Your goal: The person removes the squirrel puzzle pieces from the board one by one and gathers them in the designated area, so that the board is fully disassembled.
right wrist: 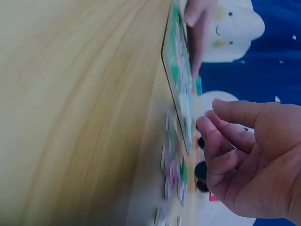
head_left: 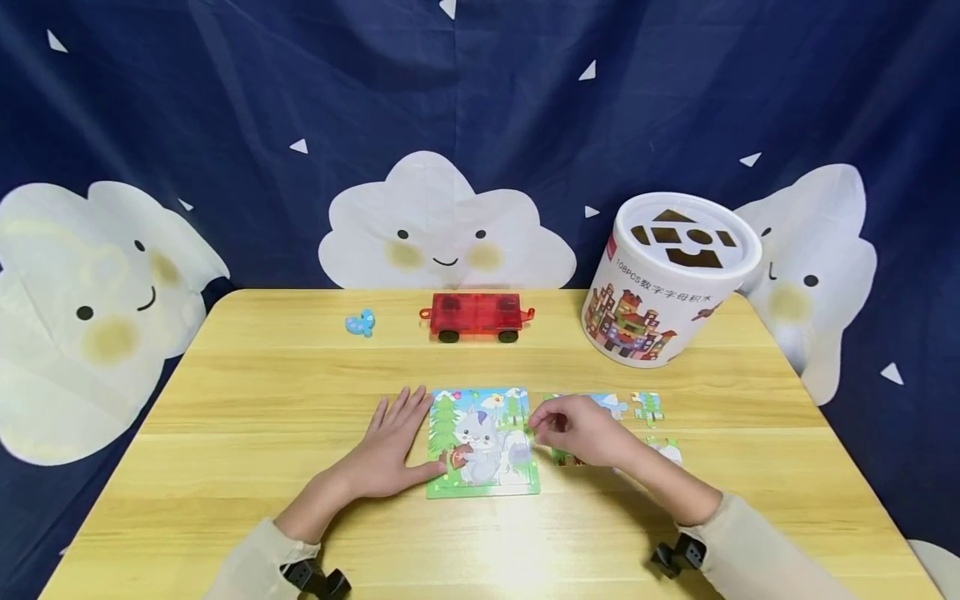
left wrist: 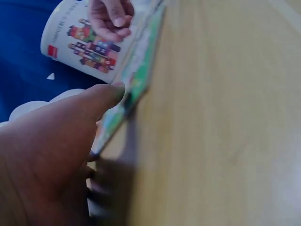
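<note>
My left hand (head_left: 390, 450) lies with fingers spread at the left side of a square jigsaw puzzle (head_left: 480, 437), its thumb over the lower left edge. The puzzle shows a grey squirrel with an acorn among green trees, inside a green border. My right hand (head_left: 581, 429) hovers at the puzzle's right edge. In the right wrist view its fingers (right wrist: 221, 155) are loosely bent, the thumb apart from them, and nothing shows between them. Beneath and beyond this hand lie other puzzle pieces (head_left: 648, 407), partly hidden by it.
A red toy wagon (head_left: 476, 315) with black wheels stands at the back of the wooden table (head_left: 262, 375). To its left is a small blue toy animal (head_left: 361, 322). A white block bucket (head_left: 667, 279) with a shape-sorter lid stands back right, before a dark blue curtain (head_left: 525, 83).
</note>
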`<state>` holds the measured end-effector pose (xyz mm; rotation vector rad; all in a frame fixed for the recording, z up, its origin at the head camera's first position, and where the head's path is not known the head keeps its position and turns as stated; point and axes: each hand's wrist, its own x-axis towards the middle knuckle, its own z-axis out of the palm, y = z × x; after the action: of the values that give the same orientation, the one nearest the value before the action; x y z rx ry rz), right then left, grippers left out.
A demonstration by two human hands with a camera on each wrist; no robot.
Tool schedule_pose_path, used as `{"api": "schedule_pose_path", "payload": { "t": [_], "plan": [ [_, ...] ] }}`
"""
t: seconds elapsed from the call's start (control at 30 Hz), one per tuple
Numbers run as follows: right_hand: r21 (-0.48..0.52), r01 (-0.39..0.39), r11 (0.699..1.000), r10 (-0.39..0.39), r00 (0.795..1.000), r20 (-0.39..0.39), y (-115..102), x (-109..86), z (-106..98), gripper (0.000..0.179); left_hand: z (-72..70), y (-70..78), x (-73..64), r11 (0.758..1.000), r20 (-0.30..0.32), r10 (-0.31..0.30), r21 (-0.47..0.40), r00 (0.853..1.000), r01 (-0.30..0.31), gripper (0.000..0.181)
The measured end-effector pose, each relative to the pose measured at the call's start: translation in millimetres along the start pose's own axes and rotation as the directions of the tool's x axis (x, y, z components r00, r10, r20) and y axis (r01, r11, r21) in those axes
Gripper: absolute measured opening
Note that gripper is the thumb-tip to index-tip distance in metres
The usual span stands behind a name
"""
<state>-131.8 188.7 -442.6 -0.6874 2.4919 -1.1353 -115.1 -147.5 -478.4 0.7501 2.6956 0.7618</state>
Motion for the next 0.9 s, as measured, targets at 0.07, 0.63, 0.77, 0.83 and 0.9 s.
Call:
{"api": "schedule_pose_path", "payload": {
  "t": [0.07, 0.63, 0.77, 0.83, 0.9],
  "plan": [
    [-0.002, 0.006, 1.0, -0.006, 1.0, 0.017, -3.0, 4.9, 4.5, 0.01, -1.3, 1.0, 1.5, 1.0, 0.004, -0.014, -0.016, 1.0, 0.014, 0.098],
    [-0.101, 0.004, 0.995, 0.0, 0.999, 0.045, -7.8, 19.3, 22.5, 0.008, 8.2, 30.0, 22.4, 0.99, 0.037, 0.142, 0.003, 0.989, -0.142, 0.089],
    [-0.102, 0.035, 0.994, -0.029, 0.998, 0.063, -8.2, 17.6, 23.1, 0.008, 14.8, 34.0, 26.1, 0.989, 0.081, 0.146, 0.027, 0.986, -0.149, 0.093],
    [-0.101, 0.047, 0.994, -0.04, 0.997, 0.065, -8.7, 16.5, 23.3, 0.007, 17.2, 34.9, 27.2, 0.988, 0.097, 0.145, 0.048, 0.985, -0.15, 0.094],
    [-0.1, 0.053, 0.994, -0.047, 0.997, 0.062, -9.1, 15.6, 23.6, 0.007, 18.9, 35.2, 27.8, 0.986, 0.107, 0.142, 0.071, 0.984, -0.15, 0.095]
  ]
}}
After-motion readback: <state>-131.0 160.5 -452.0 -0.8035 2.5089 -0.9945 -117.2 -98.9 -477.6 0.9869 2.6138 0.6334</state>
